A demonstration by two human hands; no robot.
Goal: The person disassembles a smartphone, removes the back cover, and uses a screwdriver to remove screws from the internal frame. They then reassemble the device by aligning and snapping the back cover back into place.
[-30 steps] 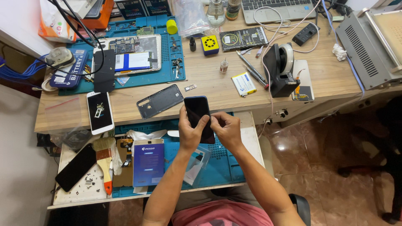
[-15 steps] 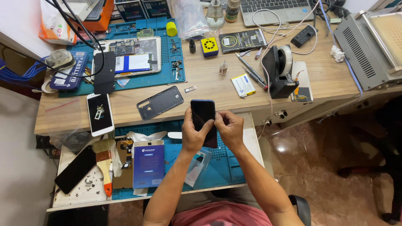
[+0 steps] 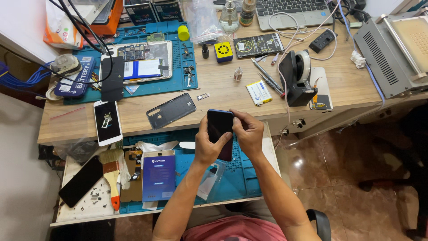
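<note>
The dark smartphone (image 3: 220, 132) sits upright between both hands, just in front of the wooden bench's (image 3: 232, 96) near edge and above the blue mat (image 3: 236, 176) on the pull-out shelf. The left hand (image 3: 206, 145) wraps it from the nine o'clock side, thumb lying along the phone's left edge and fingers curled behind, clamped firmly on the body. The right hand (image 3: 248, 134) comes in from three o'clock, its fingers bent over the top right corner and pressing on the glass, closed on the phone as well. The two hands nearly touch below the screen. At ten o'clock from the phone, a grey back cover (image 3: 171, 110) lies flat on the bench, well apart. Further out at nine o'clock rests a white phone (image 3: 107, 122). A black tape dispenser (image 3: 298, 78) stands at two o'clock.
</note>
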